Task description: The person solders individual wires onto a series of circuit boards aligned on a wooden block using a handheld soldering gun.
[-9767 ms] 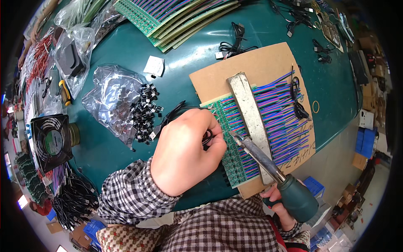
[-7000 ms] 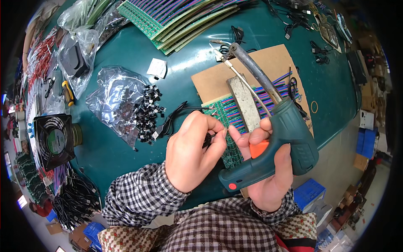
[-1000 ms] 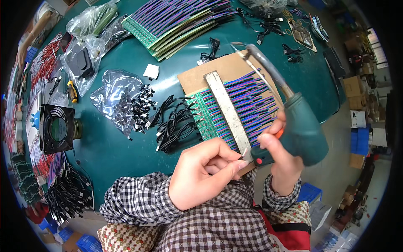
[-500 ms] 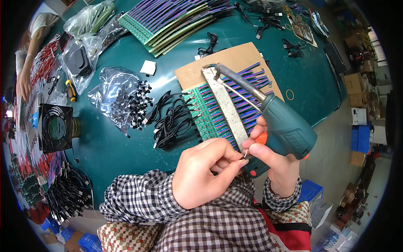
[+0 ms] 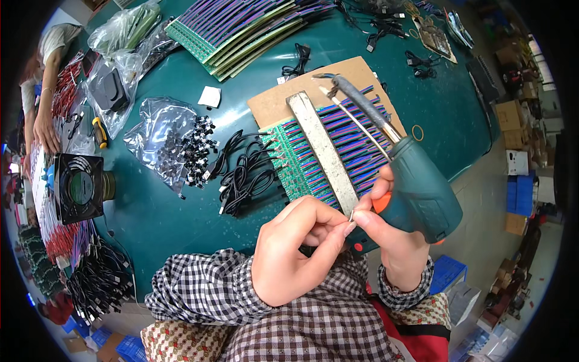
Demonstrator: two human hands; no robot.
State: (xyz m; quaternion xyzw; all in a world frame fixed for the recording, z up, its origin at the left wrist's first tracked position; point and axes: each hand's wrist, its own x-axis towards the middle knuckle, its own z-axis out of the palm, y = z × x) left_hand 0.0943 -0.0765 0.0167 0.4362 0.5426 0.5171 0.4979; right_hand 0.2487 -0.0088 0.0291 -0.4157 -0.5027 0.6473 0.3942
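My right hand (image 5: 395, 235) is wrapped round a green soldering gun (image 5: 425, 187) with an orange trigger, its rod and thin feed tube pointing up and left. The thumb of that hand also meets the fingertips of my left hand (image 5: 301, 247). Between them is a short pale wire end (image 5: 351, 215), mostly hidden by the fingers; my left thumb and forefinger pinch it. Just beyond my hands, a scuffed metal bar (image 5: 322, 151) lies across a green circuit board panel (image 5: 286, 154) with rows of dark, purple and blue wires. Brown cardboard (image 5: 271, 108) is beneath the panel.
Coiled black cables (image 5: 247, 181) lie left of the panel, near a clear bag (image 5: 160, 130) spilling small black connectors. A square fan (image 5: 79, 187) stands farther left. Stacked wired boards (image 5: 223, 36) sit at the back. Another person's hand (image 5: 45, 130) is at far left.
The soldering gun's tip has shifted right, away from the metal bar's far end. My hands stay together at the wire, the right one slightly moved. The other person's hand has moved a little.
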